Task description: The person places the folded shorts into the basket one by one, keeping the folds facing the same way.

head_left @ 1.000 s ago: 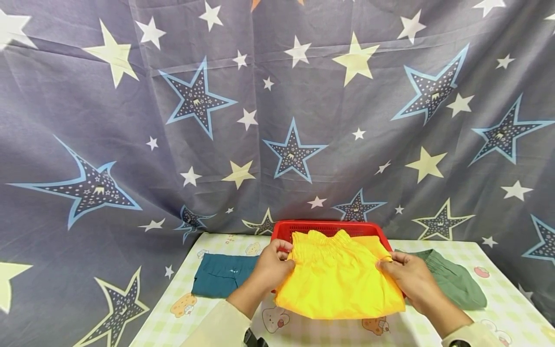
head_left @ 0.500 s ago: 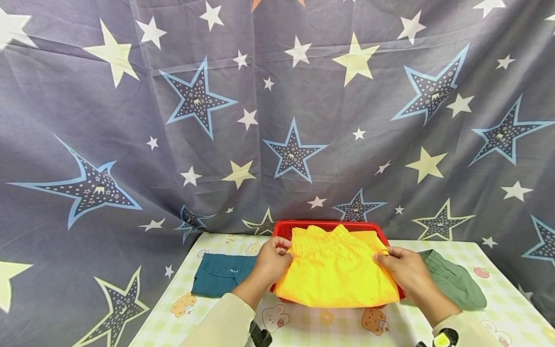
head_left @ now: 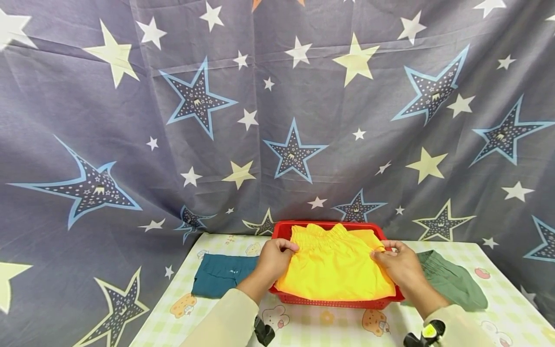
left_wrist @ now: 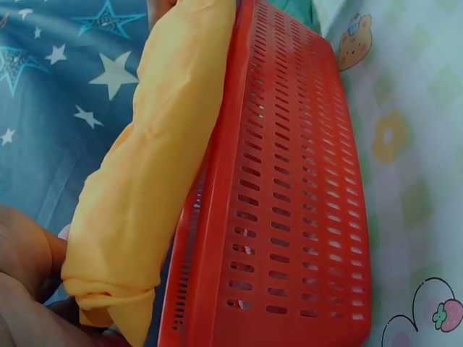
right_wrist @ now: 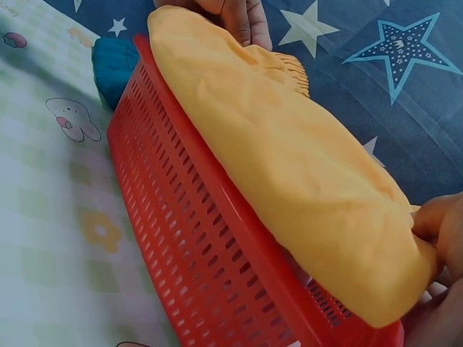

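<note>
Yellow shorts point(head_left: 336, 270) with a gathered elastic waistband are spread over the opening of a red plastic basket point(head_left: 334, 303). My left hand point(head_left: 274, 258) pinches their left side, thumb on top. On the other side my right hand point(head_left: 401, 262) grips the right edge between thumb and fingers. The left wrist view has the folded yellow cloth point(left_wrist: 152, 137) at the rim of the slotted basket wall point(left_wrist: 289, 188). From the right wrist the shorts point(right_wrist: 289, 166) appear as a thick folded bundle along the rim. Most of the basket's inside is hidden beneath them.
Folded teal clothing point(head_left: 223, 274) lies left of the basket, partly behind my left arm. Green shorts point(head_left: 453, 282) with an elastic waist lie to its right. A checked cartoon cloth point(head_left: 169, 332) covers the table, and a starry grey curtain point(head_left: 277, 96) hangs behind.
Both hands have moved the yellow shorts slightly away from me and down over the basket. The basket's front rim and wall now show below the hem. Teal and green clothing stayed put.
</note>
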Demonstrator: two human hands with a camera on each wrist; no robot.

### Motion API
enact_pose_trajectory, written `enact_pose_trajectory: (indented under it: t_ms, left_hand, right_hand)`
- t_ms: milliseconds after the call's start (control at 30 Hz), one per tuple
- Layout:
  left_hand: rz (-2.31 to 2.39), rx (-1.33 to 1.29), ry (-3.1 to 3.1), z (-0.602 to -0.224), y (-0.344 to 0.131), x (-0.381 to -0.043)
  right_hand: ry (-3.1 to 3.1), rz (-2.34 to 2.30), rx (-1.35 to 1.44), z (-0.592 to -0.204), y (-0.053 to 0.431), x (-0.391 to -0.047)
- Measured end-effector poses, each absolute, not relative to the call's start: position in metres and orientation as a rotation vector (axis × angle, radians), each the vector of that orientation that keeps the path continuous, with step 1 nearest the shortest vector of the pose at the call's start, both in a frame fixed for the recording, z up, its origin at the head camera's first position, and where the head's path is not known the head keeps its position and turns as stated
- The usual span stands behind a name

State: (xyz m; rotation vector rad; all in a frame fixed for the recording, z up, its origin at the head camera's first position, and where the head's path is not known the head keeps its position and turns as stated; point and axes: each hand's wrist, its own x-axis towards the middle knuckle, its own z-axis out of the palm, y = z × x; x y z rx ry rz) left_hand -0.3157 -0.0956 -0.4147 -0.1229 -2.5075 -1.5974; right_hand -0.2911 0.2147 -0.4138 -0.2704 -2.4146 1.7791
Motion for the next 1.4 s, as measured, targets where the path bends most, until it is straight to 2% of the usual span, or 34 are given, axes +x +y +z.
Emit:
enact_pose_trajectory:
  t_ms: [600,1400]
  left_hand:
    - [-1.707,-0.250,-2.573,-0.412,-0.096,-0.321]
    - [-1.550,-0.373,-2.623,-0.421,-0.090,-0.329]
  right_hand:
    - [-2.422,1.640,-0.153,-0.420,0.215,-0.302]
    - [-2.564,1.567,0.052,-0.426,0.206,-0.305]
